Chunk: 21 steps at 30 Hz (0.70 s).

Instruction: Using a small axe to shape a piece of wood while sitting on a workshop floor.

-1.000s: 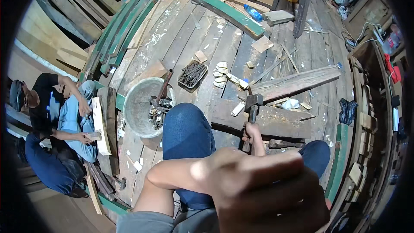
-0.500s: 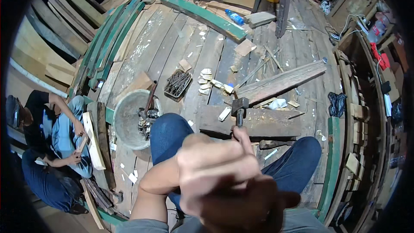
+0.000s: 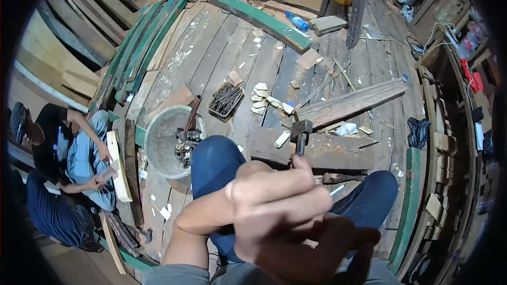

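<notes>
My left hand (image 3: 280, 192) is raised close to the camera with its fingers curled closed, and what they hold, if anything, is hidden. Just below it and partly overlapped, my right hand (image 3: 327, 248) is dark and blurred, its fingers not clear. Beyond the hands, a hammer (image 3: 302, 127) has its metal head over a thick wooden block (image 3: 338, 150). A raised finger covers the lower part of its handle, so I cannot tell whether anything grips it. A wooden-handled tool (image 3: 343, 178) lies by the block, near my right knee.
A round basin (image 3: 153, 142) with metal pieces stands left of my knee, near a tray of nails (image 3: 227, 100). Small wood blocks (image 3: 259, 97) and a long beam (image 3: 354, 103) lie ahead. At left, another person (image 3: 50, 148) works on a pale wood strip (image 3: 120, 171).
The whole view has shifted slightly to the right. My hands stay together, with the left hand slightly lower. The other person's hand and tool have moved onto the pale strip. The hammer stays by the block.
</notes>
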Available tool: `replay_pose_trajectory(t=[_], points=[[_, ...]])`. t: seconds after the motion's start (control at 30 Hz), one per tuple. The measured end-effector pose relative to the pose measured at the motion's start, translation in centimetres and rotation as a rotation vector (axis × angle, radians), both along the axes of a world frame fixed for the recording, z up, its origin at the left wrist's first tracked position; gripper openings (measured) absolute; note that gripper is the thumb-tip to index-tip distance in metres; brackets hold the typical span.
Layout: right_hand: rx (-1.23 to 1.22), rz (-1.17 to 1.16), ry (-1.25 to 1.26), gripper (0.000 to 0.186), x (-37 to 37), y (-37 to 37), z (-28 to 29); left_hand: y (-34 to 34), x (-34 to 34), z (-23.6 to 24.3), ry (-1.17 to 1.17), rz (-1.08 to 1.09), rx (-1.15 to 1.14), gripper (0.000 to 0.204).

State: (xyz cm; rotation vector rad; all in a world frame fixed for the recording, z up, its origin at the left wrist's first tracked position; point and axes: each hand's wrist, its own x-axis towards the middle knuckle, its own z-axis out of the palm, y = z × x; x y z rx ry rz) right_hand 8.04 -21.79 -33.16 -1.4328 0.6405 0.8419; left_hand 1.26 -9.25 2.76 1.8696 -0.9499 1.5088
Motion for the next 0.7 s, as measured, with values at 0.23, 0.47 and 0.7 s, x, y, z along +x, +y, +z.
replay_pose_trajectory(t=[0.23, 0.47, 0.7], points=[[0.022, -0.040, -0.015, 0.016, -0.6, 0.1, -1.3, 2.6, 5.8, -3.3, 0.071, 0.237, 0.118, 0.030], [0.056, -0.019, 0.010, 0.014, -0.4, -0.6, -1.5, 3.7, 8.9, -5.3, 0.229, 0.217, -0.060, 0.026], [0.074, -0.018, 0.042, 0.014, -0.1, -0.4, -0.8, 3.9, 9.5, -5.6, 0.285, 0.203, -0.072, 0.024]])
